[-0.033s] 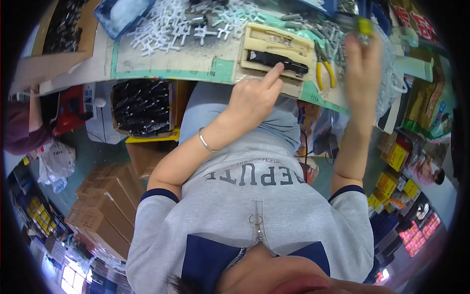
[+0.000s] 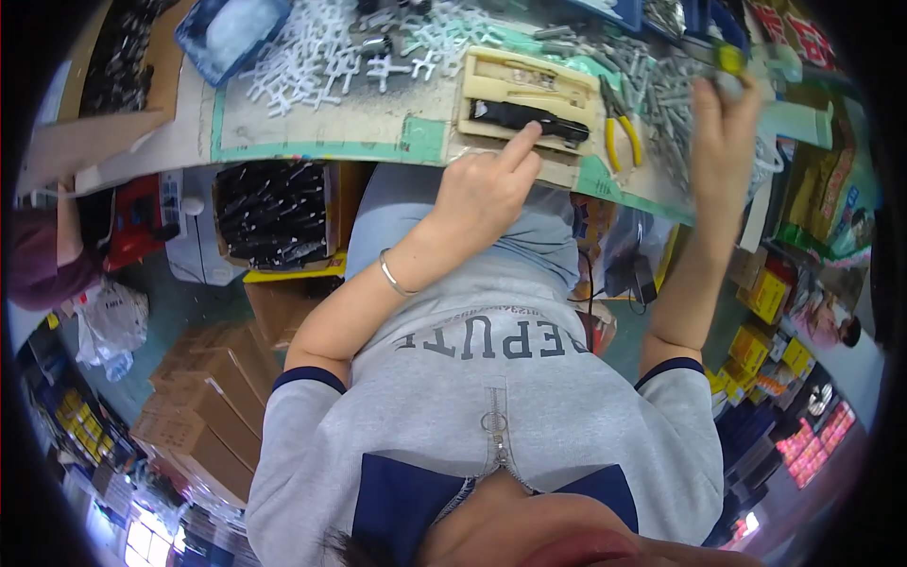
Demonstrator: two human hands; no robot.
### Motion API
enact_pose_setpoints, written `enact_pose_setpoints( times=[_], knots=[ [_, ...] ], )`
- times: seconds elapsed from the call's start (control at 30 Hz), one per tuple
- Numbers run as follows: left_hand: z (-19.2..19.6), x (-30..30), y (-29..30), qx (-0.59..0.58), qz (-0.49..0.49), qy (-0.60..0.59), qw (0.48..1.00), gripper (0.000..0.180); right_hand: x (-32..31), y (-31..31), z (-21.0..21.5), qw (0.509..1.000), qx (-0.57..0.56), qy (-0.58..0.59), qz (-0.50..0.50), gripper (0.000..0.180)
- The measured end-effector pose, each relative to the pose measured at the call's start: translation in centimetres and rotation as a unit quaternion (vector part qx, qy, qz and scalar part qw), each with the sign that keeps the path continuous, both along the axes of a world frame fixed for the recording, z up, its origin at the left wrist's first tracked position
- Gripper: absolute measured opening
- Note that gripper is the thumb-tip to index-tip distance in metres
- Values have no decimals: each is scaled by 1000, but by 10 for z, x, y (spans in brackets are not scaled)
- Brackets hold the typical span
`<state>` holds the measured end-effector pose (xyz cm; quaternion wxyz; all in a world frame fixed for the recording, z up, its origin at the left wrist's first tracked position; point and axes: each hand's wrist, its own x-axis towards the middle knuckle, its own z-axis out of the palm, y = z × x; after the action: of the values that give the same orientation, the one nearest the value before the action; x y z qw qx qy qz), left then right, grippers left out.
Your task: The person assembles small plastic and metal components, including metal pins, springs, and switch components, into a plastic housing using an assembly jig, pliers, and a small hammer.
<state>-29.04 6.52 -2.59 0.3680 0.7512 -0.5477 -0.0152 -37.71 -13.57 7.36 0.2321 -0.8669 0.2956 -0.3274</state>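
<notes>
A cream-coloured fixture block (image 2: 557, 76) with shaped recesses lies at the front of the workbench. In its near recess sits a long black plastic part (image 2: 501, 114). The stretched index fingertip of my left hand (image 2: 487, 194) rests on this part, and its other fingers curl loosely without gripping it. At the upper right my right hand (image 2: 723, 128) is blurred, its fingers closed on a small yellow-topped object (image 2: 728, 60) whose kind is unclear. Between the block and my right arm lie pliers with yellow handles (image 2: 611, 146). Grey metal pieces (image 2: 666, 104) are spread beside them.
White branched plastic pieces (image 2: 312, 47) are heaped at the back, next to a blue tray (image 2: 203, 57). Below the bench edge stands a box of black parts (image 2: 274, 213). Cardboard cartons (image 2: 203, 397) stack at the left. Blue bins (image 2: 624, 14) sit at the far right.
My right hand has moved a little to the right with the yellow-topped object. My left fingertip stays on the black part. The whole view has shifted slightly.
</notes>
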Motion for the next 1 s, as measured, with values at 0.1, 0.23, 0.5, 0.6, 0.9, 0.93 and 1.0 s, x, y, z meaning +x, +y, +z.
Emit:
enact_pose_setpoints(
  times=[0.1, 0.23, 0.5, 0.6, 0.9, 0.93, 1.0],
  knots=[
    [9, 10, -3, -36, -17, 41, 998, 16, -50, -70, 14, 965, -50, 138, -217, 31],
    [19, 25, -14, -9, -9, -20, 1000, 27, -91, -144, -1, 917, -108, 257, -286, 33],
    [21, 47, -28, 2, -61, -4, 998, 36, -79, -47, -13, 983, -135, 85, -90, 20],
    [25, 46, -29, -67, -64, 314, 945, 37, -55, 14, -43, 978, -76, 183, 69, 30],
    [44, 51, -23, -75, -44, 662, 745, 30, -48, 10, -72, 946, 3, 320, 55, 19],
    [44, 48, -23, -81, -45, 658, 747, 30, -45, 13, -75, 947, -34, 318, 46, 18],
    [43, 42, -24, -104, -57, 650, 751, 32, -40, 19, -83, 960, -84, 262, 41, 17]
  ],
)
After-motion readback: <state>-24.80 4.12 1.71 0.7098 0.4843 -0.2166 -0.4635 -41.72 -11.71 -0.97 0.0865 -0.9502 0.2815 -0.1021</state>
